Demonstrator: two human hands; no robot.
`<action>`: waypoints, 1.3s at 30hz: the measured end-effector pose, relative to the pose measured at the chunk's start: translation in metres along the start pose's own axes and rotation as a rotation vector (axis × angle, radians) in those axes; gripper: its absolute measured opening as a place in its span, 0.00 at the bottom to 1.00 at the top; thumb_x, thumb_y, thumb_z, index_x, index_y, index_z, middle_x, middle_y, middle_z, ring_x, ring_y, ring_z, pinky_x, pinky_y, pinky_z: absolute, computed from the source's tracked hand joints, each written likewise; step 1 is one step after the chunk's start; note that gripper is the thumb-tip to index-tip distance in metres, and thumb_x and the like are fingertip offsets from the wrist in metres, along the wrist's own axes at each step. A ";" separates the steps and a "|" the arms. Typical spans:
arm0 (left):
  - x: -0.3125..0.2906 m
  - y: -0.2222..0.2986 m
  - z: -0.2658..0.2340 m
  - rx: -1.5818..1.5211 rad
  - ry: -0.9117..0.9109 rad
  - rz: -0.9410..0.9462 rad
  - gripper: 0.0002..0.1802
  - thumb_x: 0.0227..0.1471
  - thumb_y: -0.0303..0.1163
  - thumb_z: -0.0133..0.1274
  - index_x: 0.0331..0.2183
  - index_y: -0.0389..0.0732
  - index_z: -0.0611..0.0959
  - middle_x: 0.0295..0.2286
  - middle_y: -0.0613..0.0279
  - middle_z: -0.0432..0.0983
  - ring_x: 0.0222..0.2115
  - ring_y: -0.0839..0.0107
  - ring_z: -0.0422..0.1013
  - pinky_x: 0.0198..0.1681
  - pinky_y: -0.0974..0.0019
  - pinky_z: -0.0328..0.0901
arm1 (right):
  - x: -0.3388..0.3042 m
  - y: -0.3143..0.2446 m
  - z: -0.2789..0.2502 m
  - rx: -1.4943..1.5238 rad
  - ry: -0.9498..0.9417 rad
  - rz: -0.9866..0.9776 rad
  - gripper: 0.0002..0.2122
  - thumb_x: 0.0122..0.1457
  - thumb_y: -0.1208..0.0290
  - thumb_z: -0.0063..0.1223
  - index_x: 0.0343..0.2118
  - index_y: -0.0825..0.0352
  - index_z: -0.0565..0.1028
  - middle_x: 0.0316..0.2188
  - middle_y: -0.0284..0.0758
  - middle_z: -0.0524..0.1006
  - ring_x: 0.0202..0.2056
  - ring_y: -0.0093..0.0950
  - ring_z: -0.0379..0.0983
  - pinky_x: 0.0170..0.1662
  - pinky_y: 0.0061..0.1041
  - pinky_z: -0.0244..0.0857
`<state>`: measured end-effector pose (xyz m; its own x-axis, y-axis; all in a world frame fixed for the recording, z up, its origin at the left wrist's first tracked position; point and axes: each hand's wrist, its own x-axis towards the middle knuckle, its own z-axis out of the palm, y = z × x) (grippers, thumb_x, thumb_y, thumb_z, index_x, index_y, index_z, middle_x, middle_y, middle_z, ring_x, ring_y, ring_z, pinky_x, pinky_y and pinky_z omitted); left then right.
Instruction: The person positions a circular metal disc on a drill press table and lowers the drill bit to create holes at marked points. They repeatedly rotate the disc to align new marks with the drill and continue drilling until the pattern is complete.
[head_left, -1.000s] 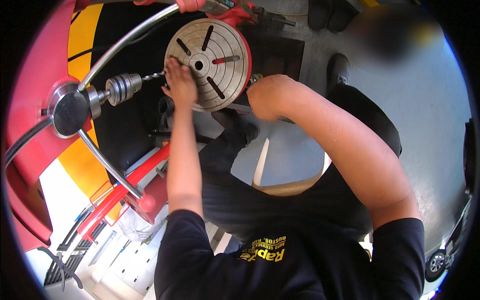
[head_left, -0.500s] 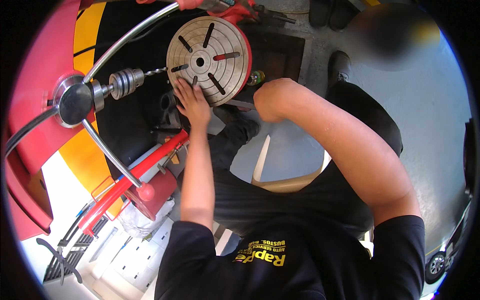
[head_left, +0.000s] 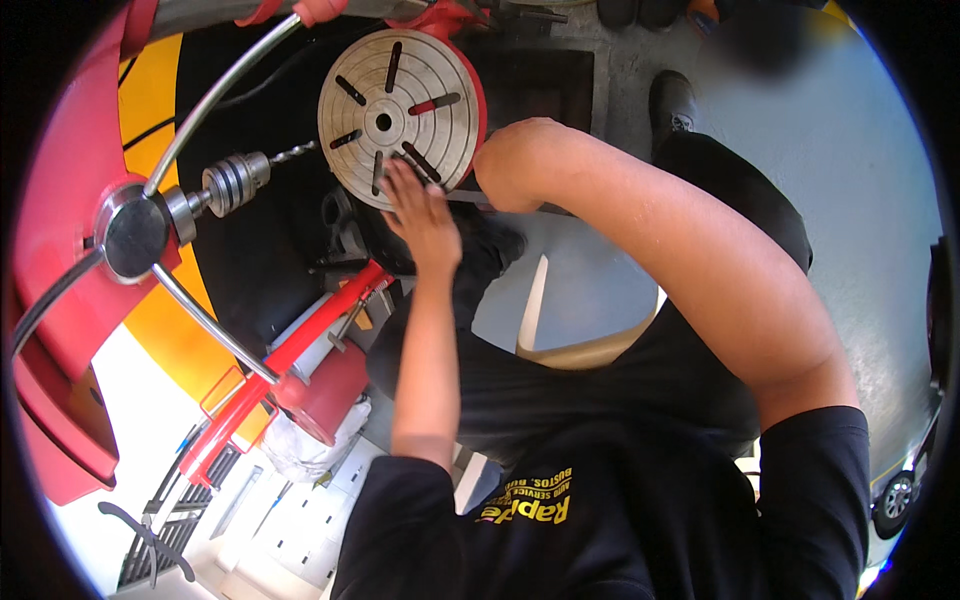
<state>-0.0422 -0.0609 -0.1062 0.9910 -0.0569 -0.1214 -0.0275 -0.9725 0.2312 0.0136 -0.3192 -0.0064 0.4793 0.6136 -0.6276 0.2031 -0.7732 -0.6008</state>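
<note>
A round slotted metal drill press table (head_left: 355,120), with a red rim and a hole in its centre, stands at the upper middle. My left hand (head_left: 422,217) is open, its fingertips against the lower part of the table's face. Beside the table's right edge, my right hand (head_left: 515,165) is curled and closed, seen from the back. Its fingers and anything in them are hidden. Left of the table, a twist drill bit (head_left: 293,153) sits in the metal chuck (head_left: 236,183), pointing toward the table.
Chrome feed handles (head_left: 222,95) spread from the red drill press head (head_left: 65,215) at left. A red floor jack (head_left: 320,325) lies below. Between my legs is a pale chair seat edge (head_left: 585,352). Another person's blurred head (head_left: 765,40) is at upper right.
My left hand has slid right along the lower part of the table. My right hand has come closer to the table's right edge, covering a small bottle-like thing. The whole view has shifted slightly.
</note>
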 end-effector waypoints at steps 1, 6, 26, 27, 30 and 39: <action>0.011 -0.010 -0.010 0.020 -0.001 -0.015 0.38 0.73 0.55 0.29 0.75 0.49 0.48 0.75 0.61 0.37 0.75 0.52 0.33 0.69 0.28 0.32 | -0.004 -0.004 0.000 -0.028 -0.014 -0.024 0.16 0.56 0.73 0.55 0.45 0.67 0.85 0.47 0.43 0.84 0.49 0.41 0.82 0.50 0.41 0.75; -0.014 0.005 0.001 0.024 0.041 -0.112 0.41 0.71 0.61 0.27 0.75 0.50 0.46 0.75 0.62 0.36 0.75 0.54 0.32 0.69 0.27 0.31 | -0.007 0.004 0.006 -0.030 -0.043 -0.015 0.19 0.56 0.74 0.59 0.52 0.62 0.84 0.52 0.41 0.83 0.53 0.41 0.80 0.52 0.45 0.74; -0.022 0.014 -0.003 0.176 -0.016 -0.141 0.38 0.72 0.50 0.32 0.75 0.48 0.46 0.75 0.60 0.36 0.75 0.50 0.35 0.68 0.21 0.32 | -0.007 0.000 0.019 -0.092 -0.081 -0.003 0.17 0.54 0.73 0.60 0.49 0.64 0.85 0.48 0.41 0.84 0.49 0.41 0.82 0.48 0.44 0.75; -0.028 0.030 0.003 0.167 -0.063 -0.081 0.38 0.72 0.50 0.33 0.75 0.48 0.47 0.75 0.59 0.37 0.75 0.50 0.36 0.68 0.22 0.33 | -0.009 0.004 0.012 -0.092 -0.087 -0.004 0.17 0.54 0.73 0.60 0.48 0.64 0.85 0.48 0.41 0.84 0.50 0.40 0.82 0.48 0.44 0.75; 0.005 0.047 -0.004 0.175 -0.033 0.085 0.38 0.72 0.51 0.34 0.74 0.46 0.49 0.75 0.59 0.37 0.75 0.53 0.37 0.69 0.24 0.33 | -0.013 0.000 -0.002 -0.076 -0.017 -0.026 0.14 0.54 0.74 0.54 0.41 0.69 0.86 0.44 0.46 0.84 0.47 0.43 0.82 0.49 0.42 0.75; -0.022 0.066 0.009 0.156 -0.075 0.045 0.40 0.71 0.52 0.34 0.74 0.44 0.47 0.75 0.57 0.37 0.75 0.48 0.34 0.69 0.23 0.32 | -0.007 0.008 0.008 -0.128 -0.067 -0.073 0.15 0.54 0.73 0.55 0.42 0.68 0.86 0.45 0.46 0.85 0.47 0.43 0.82 0.49 0.43 0.75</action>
<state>-0.0667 -0.1261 -0.0972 0.9758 -0.1120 -0.1878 -0.0972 -0.9915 0.0859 0.0053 -0.3282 -0.0109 0.4018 0.6748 -0.6190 0.3443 -0.7377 -0.5807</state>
